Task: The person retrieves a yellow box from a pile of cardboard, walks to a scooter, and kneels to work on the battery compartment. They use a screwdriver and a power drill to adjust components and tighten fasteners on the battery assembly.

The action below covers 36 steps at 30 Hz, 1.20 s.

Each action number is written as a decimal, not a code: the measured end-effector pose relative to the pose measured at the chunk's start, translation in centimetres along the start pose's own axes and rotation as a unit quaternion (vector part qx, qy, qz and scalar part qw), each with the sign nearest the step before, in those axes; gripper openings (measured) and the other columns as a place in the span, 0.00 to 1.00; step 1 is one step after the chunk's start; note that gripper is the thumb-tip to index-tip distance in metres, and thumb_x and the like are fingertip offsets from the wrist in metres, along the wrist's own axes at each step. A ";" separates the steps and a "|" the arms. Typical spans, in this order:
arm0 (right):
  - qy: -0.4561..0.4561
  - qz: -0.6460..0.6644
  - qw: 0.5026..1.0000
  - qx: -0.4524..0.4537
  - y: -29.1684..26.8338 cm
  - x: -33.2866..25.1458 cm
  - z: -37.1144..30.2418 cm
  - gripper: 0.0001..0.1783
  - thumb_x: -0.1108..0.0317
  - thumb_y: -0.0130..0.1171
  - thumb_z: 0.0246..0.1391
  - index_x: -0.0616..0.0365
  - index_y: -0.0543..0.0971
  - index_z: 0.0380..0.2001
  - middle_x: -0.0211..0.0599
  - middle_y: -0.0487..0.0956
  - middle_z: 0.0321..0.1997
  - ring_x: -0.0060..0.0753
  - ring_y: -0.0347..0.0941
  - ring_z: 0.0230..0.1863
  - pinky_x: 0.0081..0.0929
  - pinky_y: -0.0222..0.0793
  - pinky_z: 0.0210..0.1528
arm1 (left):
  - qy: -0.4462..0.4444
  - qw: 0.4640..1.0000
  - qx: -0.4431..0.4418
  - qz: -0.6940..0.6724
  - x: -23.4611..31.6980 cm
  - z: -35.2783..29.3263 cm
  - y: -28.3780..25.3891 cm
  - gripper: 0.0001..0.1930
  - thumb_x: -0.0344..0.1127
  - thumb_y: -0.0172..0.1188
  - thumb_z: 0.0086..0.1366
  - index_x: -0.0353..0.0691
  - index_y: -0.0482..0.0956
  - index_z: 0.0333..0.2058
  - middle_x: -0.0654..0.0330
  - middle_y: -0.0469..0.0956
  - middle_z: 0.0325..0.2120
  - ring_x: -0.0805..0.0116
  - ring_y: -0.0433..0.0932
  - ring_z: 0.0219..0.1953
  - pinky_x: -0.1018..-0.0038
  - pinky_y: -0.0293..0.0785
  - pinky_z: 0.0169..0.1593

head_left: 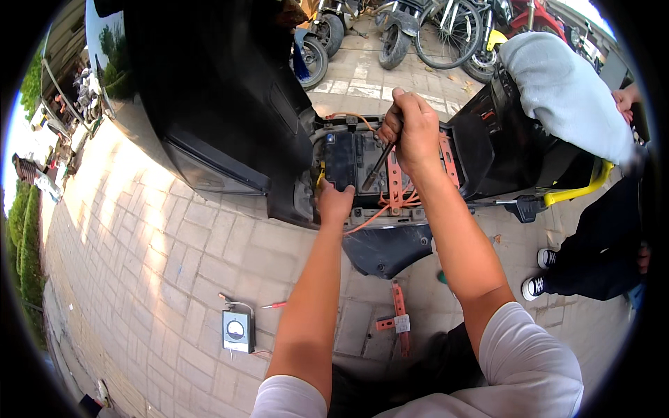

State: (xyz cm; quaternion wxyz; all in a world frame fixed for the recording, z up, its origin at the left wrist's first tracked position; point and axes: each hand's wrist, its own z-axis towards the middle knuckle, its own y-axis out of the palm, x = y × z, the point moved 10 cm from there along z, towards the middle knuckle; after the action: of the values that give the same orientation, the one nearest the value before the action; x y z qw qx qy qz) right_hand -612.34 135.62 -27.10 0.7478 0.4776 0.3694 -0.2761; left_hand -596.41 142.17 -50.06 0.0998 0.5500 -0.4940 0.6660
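My right hand [411, 132] is closed in a fist around a dark rod-shaped tool [376, 169], which slants down and left into an open scooter floor compartment. My left hand [336, 200] grips the near end of a black battery [340, 159], with thumb and forefinger at its two sides. Right of the tool, a red perforated metal strap [395, 182] crosses the compartment, and a second red strap [446, 157] lies beyond it. Orange cord [401, 202] is bunched at the near end. The tool's lower tip touches or hovers over the batteries; I cannot tell which.
The scooter's black front panel [209, 90] rises at left, its seat under a grey cloth [564, 87] at right. On the paving lie a meter [238, 331], a red-handled screwdriver [275, 304] and red brackets [400, 322]. A person [592, 244] stands at right; parked bicycles [449, 31] stand behind.
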 end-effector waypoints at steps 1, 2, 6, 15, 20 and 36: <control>0.006 -0.024 1.000 -0.013 0.0 -0.9 -0.3 0.14 0.63 0.55 0.58 0.56 0.66 0.22 0.23 0.58 0.13 0.17 0.52 0.13 0.21 0.51 0.17 | 0.018 0.998 0.031 0.047 1.1 -0.8 0.0 0.38 0.44 0.59 0.55 0.26 0.56 0.59 0.36 0.63 0.56 0.46 0.56 0.63 0.62 0.48 0.65; -0.001 -0.063 0.998 -0.023 0.1 -2.1 -0.7 0.14 0.63 0.55 0.58 0.56 0.66 0.22 0.22 0.58 0.13 0.17 0.52 0.13 0.21 0.50 0.17 | 0.031 0.993 0.062 0.094 2.2 -1.6 0.0 0.39 0.45 0.58 0.56 0.26 0.55 0.60 0.35 0.60 0.58 0.45 0.52 0.65 0.61 0.43 0.67; -0.038 -0.142 0.988 -0.038 -1.1 -5.9 -1.5 0.13 0.64 0.55 0.57 0.55 0.66 0.22 0.22 0.56 0.13 0.17 0.50 0.13 0.21 0.49 0.17 | 0.105 0.988 0.043 0.108 9.0 -4.5 2.1 0.41 0.45 0.58 0.57 0.28 0.51 0.62 0.33 0.46 0.63 0.42 0.39 0.68 0.56 0.36 0.68; -0.048 -0.221 0.972 -0.067 -0.1 -11.0 -4.7 0.12 0.64 0.55 0.57 0.54 0.66 0.24 0.20 0.54 0.14 0.16 0.47 0.14 0.20 0.47 0.18 | 0.165 0.986 -0.030 -0.010 14.9 -6.5 3.1 0.31 0.40 0.55 0.57 0.27 0.63 0.56 0.37 0.53 0.62 0.46 0.47 0.67 0.58 0.38 0.69; -0.049 -0.283 0.953 -0.100 1.8 -12.3 -6.3 0.11 0.64 0.55 0.57 0.55 0.67 0.25 0.20 0.56 0.14 0.15 0.50 0.14 0.18 0.49 0.18 | 0.144 0.985 -0.064 0.071 12.8 -5.7 3.6 0.31 0.46 0.55 0.59 0.31 0.64 0.56 0.39 0.56 0.61 0.46 0.50 0.66 0.61 0.47 0.67; 0.464 -0.456 0.758 0.036 -40.9 5.8 -32.8 0.13 0.73 0.53 0.53 0.66 0.69 0.41 0.38 0.74 0.25 0.31 0.73 0.25 0.27 0.70 0.28 | 0.067 0.989 0.053 0.124 4.0 -1.8 0.5 0.36 0.45 0.60 0.55 0.28 0.60 0.58 0.37 0.52 0.63 0.43 0.51 0.65 0.60 0.50 0.66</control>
State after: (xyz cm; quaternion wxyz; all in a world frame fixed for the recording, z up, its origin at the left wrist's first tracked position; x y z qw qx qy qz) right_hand -649.81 149.37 -61.56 0.2524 0.3491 0.8350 -0.3423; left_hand -599.41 141.65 -46.81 0.0198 0.4429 -0.5149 0.7337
